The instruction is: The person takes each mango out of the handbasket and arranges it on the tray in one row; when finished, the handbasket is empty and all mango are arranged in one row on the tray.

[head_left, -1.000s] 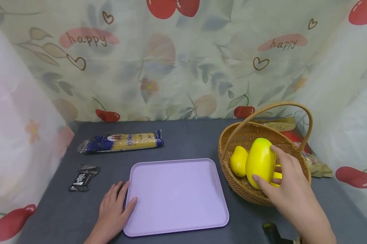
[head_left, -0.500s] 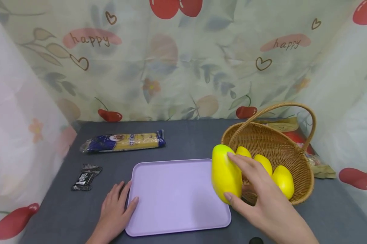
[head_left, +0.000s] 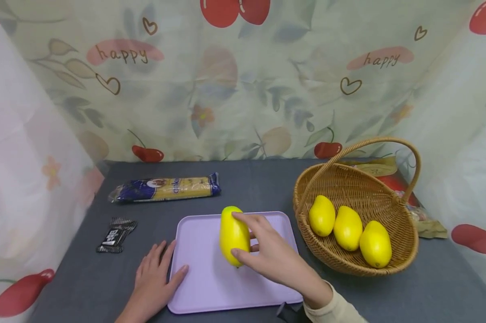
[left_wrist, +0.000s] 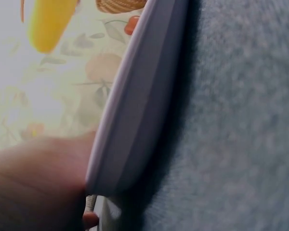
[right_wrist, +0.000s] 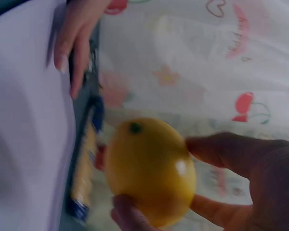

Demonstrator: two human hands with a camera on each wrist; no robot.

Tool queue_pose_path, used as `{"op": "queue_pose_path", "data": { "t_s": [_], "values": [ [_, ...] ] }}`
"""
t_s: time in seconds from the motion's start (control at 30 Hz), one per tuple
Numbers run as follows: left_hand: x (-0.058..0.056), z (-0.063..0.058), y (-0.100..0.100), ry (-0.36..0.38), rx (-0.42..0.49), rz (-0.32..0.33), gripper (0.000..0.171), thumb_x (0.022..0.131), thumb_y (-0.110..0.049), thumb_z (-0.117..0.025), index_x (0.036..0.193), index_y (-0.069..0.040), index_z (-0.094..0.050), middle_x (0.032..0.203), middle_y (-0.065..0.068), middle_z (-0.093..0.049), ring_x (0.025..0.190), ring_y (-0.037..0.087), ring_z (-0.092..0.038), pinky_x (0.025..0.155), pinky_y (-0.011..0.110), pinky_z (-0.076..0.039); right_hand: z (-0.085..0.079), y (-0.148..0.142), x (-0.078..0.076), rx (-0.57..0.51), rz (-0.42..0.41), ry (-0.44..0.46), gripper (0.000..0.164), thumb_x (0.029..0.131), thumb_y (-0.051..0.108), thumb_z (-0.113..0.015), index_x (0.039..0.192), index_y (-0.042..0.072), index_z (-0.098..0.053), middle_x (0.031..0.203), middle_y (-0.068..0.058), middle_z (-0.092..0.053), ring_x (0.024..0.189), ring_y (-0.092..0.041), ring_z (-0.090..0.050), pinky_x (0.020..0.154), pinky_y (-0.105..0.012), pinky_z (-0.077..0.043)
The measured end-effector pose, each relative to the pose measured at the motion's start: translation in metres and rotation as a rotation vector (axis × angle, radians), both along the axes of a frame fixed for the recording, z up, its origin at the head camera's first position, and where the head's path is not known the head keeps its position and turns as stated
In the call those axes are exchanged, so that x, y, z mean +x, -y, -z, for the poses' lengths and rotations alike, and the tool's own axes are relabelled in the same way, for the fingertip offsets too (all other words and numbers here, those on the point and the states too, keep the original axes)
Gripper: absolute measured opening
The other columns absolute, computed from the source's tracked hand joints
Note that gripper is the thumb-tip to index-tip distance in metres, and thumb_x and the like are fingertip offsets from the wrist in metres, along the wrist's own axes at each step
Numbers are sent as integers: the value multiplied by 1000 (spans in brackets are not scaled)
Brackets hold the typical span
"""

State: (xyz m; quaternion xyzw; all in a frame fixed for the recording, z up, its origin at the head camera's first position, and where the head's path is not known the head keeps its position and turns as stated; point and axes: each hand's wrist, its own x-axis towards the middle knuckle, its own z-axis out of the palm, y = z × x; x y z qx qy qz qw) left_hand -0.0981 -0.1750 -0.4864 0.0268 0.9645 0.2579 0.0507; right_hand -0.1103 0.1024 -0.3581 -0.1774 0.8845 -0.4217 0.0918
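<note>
A yellow mango (head_left: 232, 237) with a greenish tip hangs above the lilac tray (head_left: 198, 289). My right hand (head_left: 277, 258) holds it from the right, thumb and fingers round its sides. In the right wrist view the mango (right_wrist: 149, 168) shows a dark green stem spot. My left hand (head_left: 153, 279) rests at the tray's left edge, with its thumb over the rim and its fingers lying extended beside it. In the left wrist view the tray's outer wall (left_wrist: 135, 120) hides part of that hand.
A wicker basket (head_left: 368, 188) with several-strand handle holds three more mangoes (head_left: 348, 228) at the right. Behind it lie brown and red packages (head_left: 388, 177). A pasta packet (head_left: 166, 187) and a small black wrapper (head_left: 115, 235) lie left on the dark table (head_left: 259, 184).
My right hand has lifted the mango out of the basket and carried it left, over the tray. My left hand has stayed at the tray's edge.
</note>
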Motion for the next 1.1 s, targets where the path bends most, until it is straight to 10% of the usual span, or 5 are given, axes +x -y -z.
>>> {"op": "queue_pose_path", "data": {
  "t_s": [0.57,1.1],
  "values": [
    [1,4,-1,9,33,28,105,75,-71,-63,151,-9,-26,154,25,-19,141,47,-8,108,70,-5,68,77,-46,-68,-128,163,67,88,30,-67,147,23,-36,142,-15,-37,108,-22,-57,82,-23,-53],
    [0,1,0,34,23,7,106,74,-69,-66,151,-9,-26,154,25,-18,142,47,-7,108,70,-4,76,72,-52,82,-120,109,79,83,44,-72,149,20,-35,141,-14,-41,123,-27,-46,95,-48,-47]
  ]
}}
